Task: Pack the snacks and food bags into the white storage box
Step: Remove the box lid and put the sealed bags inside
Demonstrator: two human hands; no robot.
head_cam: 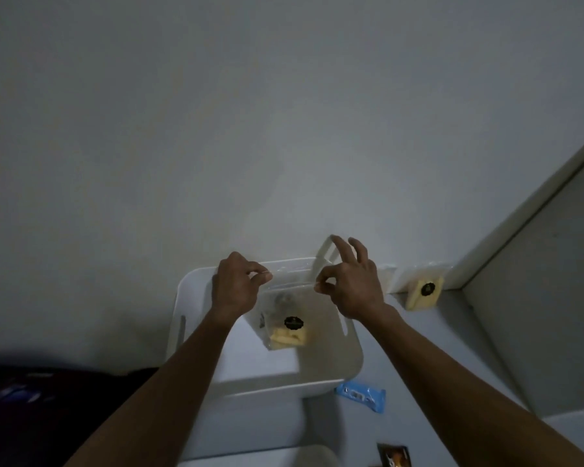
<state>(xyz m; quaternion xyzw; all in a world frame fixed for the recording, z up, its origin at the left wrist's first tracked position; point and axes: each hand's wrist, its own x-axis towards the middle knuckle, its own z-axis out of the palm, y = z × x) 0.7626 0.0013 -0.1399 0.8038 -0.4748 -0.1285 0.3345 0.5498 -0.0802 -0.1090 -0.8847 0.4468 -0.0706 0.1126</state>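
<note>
Step in hand: one clear food bag [285, 326] is held over the open white storage box [351, 358], ready to be lowered in. The left hand [235, 286] pinches the bag's top edge at its left corner between thumb and forefinger; the right hand [349, 284] pinches the same edge at the right corner, its other fingers spread upward. The bag hangs between the two grips, inside the outline of the box rim, with pale yellow snack pieces and a round black label near its lower end. Whether the bag's bottom already touches the box floor cannot be told. The next move, as judged, calls for lowering both hands together until the bag rests inside, then letting go of both corners at once so that it settles flat rather than folding over the rim. Count of items in view: one storage box; one bag in hand; one second clear bag [423, 291] with a matching black label, leaning against the wall to the right of the box; one blue packet [361, 396] on the desk [429, 365] just beside the box's near right corner; one dark packet [395, 455] at the lower edge, partly cut off. On this count three items remain outside the box.
</note>
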